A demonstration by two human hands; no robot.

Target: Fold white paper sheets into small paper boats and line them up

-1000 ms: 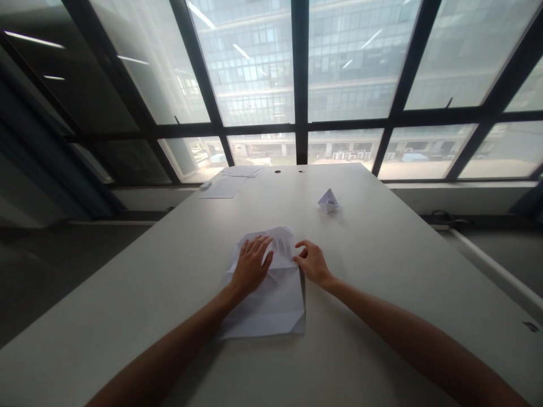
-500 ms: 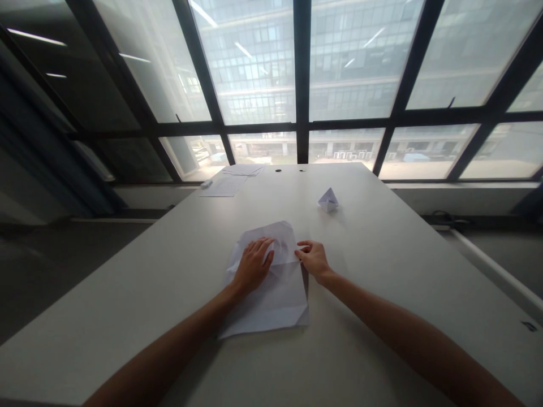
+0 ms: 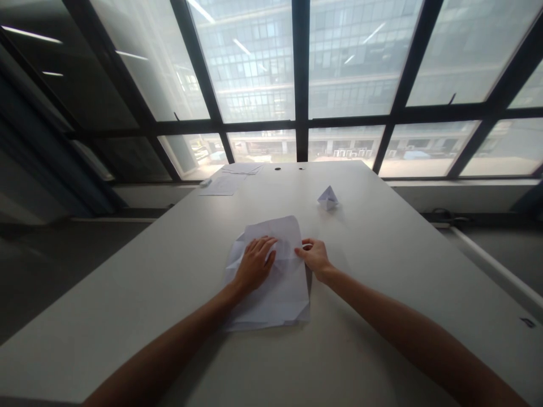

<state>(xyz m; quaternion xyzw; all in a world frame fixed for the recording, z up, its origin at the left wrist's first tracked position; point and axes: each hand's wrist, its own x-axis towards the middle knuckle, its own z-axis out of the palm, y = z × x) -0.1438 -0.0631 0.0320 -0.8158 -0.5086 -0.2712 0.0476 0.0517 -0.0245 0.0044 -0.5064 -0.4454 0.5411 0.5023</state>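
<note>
While the white sheet of paper (image 3: 271,277) lies creased and partly folded on the grey counter (image 3: 382,249), the left hand (image 3: 253,264) presses down flat on its middle, fingers (image 3: 266,244) spread and released, gripping nothing. The right hand (image 3: 314,257) sits at the paper's right edge, its fingers curled in and pinching that edge where the upper flap meets the lower part. The upper flap stands slightly raised beyond both hands (its far corner is lifted clear of the counter), and the near right corner of the paper is turned over in a small fold.

Beyond the paper and to its right, well apart from it, a small folded paper boat (image 3: 328,198) rests on the counter. Farther beyond the paper and to its left, near the counter's far edge, lie a few flat loose sheets (image 3: 231,178) with a small pale object (image 3: 206,182) just beside them, too small to tell what it is. Past the paper at the far edge, two dark round holes (image 3: 278,168) show in the counter top.
</note>
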